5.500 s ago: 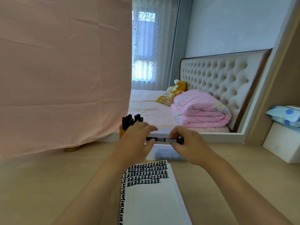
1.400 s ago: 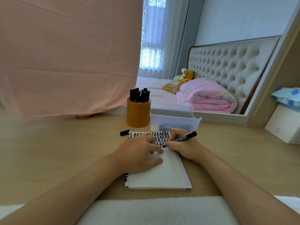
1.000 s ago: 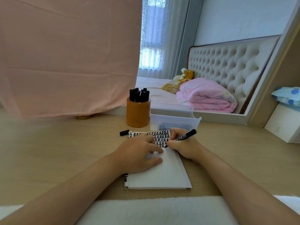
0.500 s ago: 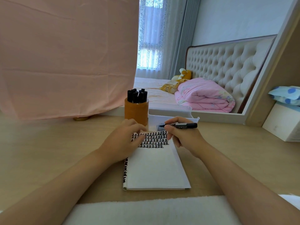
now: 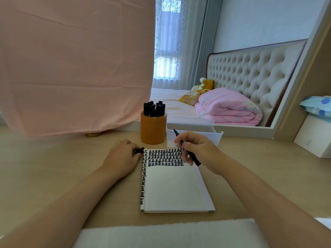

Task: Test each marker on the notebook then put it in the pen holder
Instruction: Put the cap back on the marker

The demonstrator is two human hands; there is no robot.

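An open white notebook (image 5: 174,187) lies on the wooden desk, its top rows filled with black marks. My right hand (image 5: 198,151) holds an uncapped black marker (image 5: 192,157) above the page's upper right corner, tip pointing up and away. My left hand (image 5: 122,155) rests on the desk just left of the notebook, its fingers closing on the black marker cap (image 5: 138,150). Behind them stands an orange pen holder (image 5: 153,128) with several black markers in it.
A white plastic box (image 5: 194,132) sits right of the pen holder, behind my right hand. A pink cloth (image 5: 71,65) hangs at the back left. A white box (image 5: 317,140) stands at the far right. A white towel (image 5: 170,233) lies along the near edge.
My right hand lifted the marker off the page and turned its tip upward. My left hand left the notebook and moved left onto the cap lying on the desk.
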